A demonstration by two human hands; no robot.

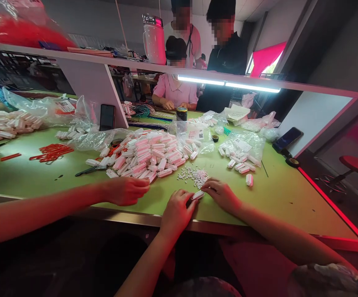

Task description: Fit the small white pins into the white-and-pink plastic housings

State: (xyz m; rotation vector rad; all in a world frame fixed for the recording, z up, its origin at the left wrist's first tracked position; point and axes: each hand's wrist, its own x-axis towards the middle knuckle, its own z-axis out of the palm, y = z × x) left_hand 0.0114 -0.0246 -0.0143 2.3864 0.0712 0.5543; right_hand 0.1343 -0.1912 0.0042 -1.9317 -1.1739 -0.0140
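Note:
My left hand (pixel 179 207) is closed around a white plastic connector housing (pixel 198 195) just above the table's front edge. The fingers of my right hand (pixel 221 194) are pinched together at the far end of that housing; whatever lies between the fingertips is too small to make out. Beyond the fingertips is a loose heap of tiny white plastic pieces (pixel 200 177). A large pile of similar white housings (pixel 148 152) lies behind, to the left. From the left reaches a co-worker's hand (pixel 129 190), fingers closed, at the pile's near edge.
Scissors (pixel 90 170) and red strips (pixel 50 152) lie on the left. More housings (pixel 239 161) spill by a clear bag (pixel 249 144) on the right. A phone (pixel 287 139) and tape roll (pixel 292 162) sit near the right edge. Overhead runs a shelf with a lamp (pixel 228 83); people are opposite.

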